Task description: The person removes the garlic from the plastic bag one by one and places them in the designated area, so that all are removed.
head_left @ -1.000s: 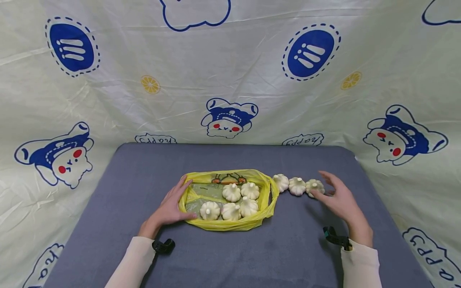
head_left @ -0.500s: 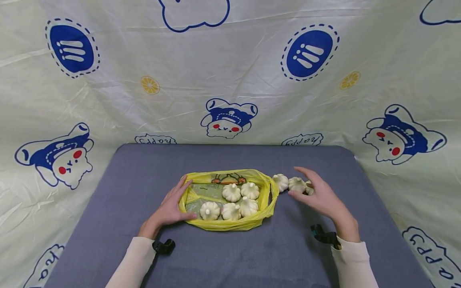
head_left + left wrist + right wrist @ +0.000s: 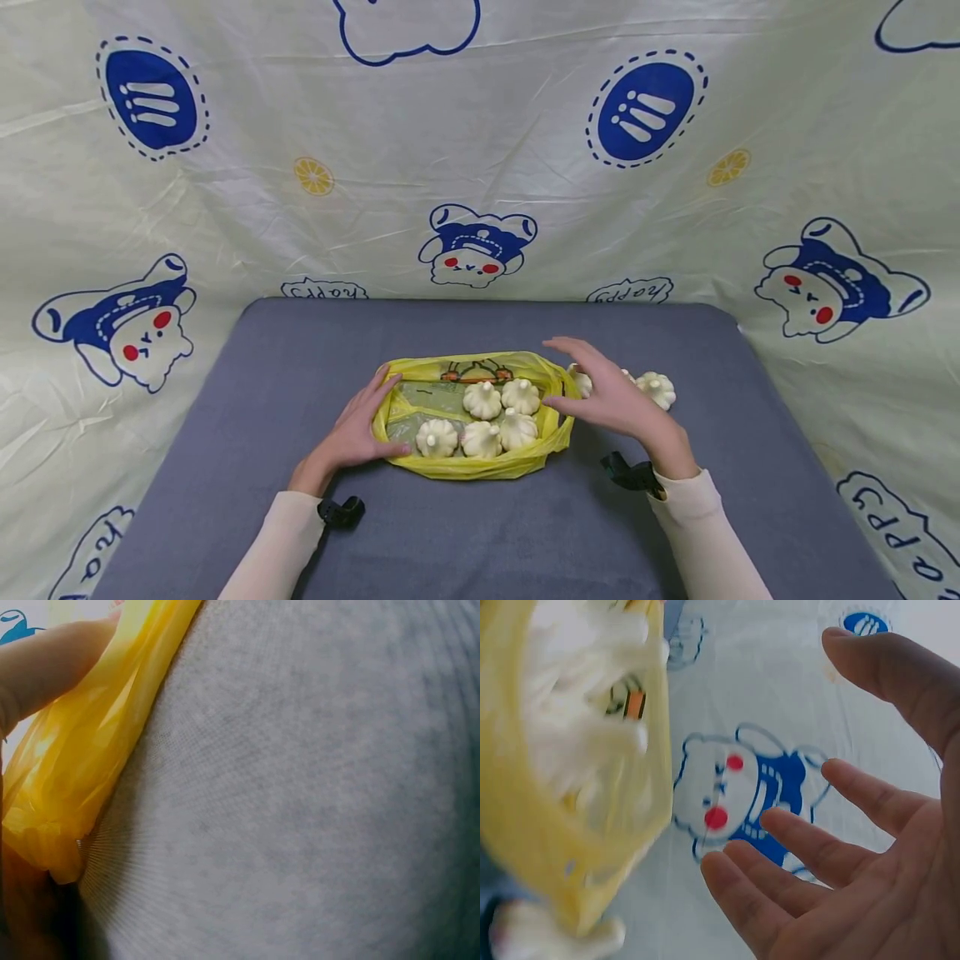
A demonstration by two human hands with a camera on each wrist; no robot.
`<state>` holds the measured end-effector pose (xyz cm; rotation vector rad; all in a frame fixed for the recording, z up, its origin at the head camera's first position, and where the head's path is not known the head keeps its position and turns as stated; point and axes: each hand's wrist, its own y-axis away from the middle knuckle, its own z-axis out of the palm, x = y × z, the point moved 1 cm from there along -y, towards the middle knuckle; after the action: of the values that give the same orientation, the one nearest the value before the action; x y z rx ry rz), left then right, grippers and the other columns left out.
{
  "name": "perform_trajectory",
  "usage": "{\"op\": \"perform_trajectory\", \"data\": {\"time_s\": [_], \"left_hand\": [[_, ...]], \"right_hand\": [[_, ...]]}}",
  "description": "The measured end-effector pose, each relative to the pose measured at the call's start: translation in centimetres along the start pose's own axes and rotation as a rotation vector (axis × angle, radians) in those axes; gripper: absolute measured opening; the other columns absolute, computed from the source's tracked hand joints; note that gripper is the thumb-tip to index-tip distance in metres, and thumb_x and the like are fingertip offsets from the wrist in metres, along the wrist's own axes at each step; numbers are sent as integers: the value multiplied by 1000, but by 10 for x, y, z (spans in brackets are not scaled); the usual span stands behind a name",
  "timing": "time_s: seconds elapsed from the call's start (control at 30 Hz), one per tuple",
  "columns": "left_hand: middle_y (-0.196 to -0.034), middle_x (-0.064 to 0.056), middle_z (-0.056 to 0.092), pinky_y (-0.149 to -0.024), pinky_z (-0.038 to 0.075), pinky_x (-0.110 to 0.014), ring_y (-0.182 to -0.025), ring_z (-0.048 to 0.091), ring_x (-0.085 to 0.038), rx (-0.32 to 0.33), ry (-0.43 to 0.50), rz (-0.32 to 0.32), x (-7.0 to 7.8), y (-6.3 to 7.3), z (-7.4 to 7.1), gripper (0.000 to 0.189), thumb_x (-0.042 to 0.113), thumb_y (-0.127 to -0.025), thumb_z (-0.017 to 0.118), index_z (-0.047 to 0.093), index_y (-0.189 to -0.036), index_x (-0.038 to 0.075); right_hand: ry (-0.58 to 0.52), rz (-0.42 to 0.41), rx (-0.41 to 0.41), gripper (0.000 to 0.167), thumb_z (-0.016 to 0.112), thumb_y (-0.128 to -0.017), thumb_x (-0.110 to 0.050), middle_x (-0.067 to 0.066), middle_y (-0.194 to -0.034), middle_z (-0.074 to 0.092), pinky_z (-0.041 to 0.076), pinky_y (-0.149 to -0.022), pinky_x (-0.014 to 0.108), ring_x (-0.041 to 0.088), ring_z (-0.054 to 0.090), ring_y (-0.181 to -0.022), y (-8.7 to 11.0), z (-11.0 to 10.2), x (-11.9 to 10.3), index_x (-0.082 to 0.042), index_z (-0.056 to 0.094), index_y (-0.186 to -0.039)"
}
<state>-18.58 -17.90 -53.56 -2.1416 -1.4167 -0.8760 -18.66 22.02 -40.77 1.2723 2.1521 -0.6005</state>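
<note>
A yellow plastic bag (image 3: 468,468) lies on its base with its mouth facing up, holding several white garlic bulbs (image 3: 482,401). My left hand (image 3: 358,429) holds the bag's left end, thumb at the front rim and fingers at the back rim. In the left wrist view the thumb (image 3: 56,664) lies against the yellow plastic. My right hand (image 3: 611,393), fingers spread and nothing in them, is at the bag's right end. Behind that hand stand a partly hidden garlic bulb (image 3: 580,381) beside the bag, another mostly covered, and a third bulb (image 3: 656,389) in full view.
Both hands work over a grey-blue cloth-covered table (image 3: 480,542). A pale printed curtain (image 3: 375,125) hangs behind the table's far edge and along its sides. Each wrist wears a black camera mount (image 3: 341,512).
My right hand has moved left, from the rightmost loose garlic bulb past the row to the bag's right end. That bulb is uncovered again. My left hand and the bulbs stay put.
</note>
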Motion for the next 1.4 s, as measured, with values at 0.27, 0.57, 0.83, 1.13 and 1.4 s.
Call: {"op": "perform_trajectory", "data": {"time_s": [0.27, 0.57, 0.83, 1.13, 1.4], "left_hand": [[-176, -2, 2, -120, 13, -73, -157, 13, -43, -1, -5, -2, 0, -1, 0, 116, 53, -73, 85, 23, -166, 24], [-176, -2, 1, -120, 13, -73, -158, 13, -43, 0, -8, 4, -1, -1, 0, 115, 53, -73, 85, 22, -166, 25], [-176, -2, 2, -119, 13, -74, -157, 13, -44, -3, -3, 1, -1, 1, -2, 114, 52, -74, 85, 23, -166, 25], [-176, -2, 2, -119, 14, -74, -157, 13, -43, -5, -11, 5, -2, 0, -3, 115, 52, -74, 85, 22, -166, 25], [-175, -3, 1, -120, 9, -73, -158, 8, -43, -38, 47, 25, -3, 0, -7, 117, 46, -73, 89, 22, -166, 22]], "right_hand": [[-6, -71, -139, 77, 78, -91, -40, 8, -160, 43, 40, -115, 59, 33, 41, -148, -26, 23, -31, -17, 45, -156], [8, -160, -316, 80, 81, -90, -34, 6, -160, 44, 37, -119, 54, 29, 42, -148, -49, 57, -56, -16, 42, -157], [59, -190, -458, 84, 80, -91, -34, 3, -165, 37, 34, -122, 48, 24, 35, -152, -68, 91, -60, -19, 35, -161], [62, -215, -532, 83, 81, -91, -29, 3, -164, 40, 37, -121, 44, 23, 37, -151, -84, 109, -64, -12, 37, -160], [62, -211, -578, 77, 79, -92, -24, 5, -161, 45, 38, -120, 43, 25, 43, -148, -91, 126, -53, -10, 41, -157]]}}
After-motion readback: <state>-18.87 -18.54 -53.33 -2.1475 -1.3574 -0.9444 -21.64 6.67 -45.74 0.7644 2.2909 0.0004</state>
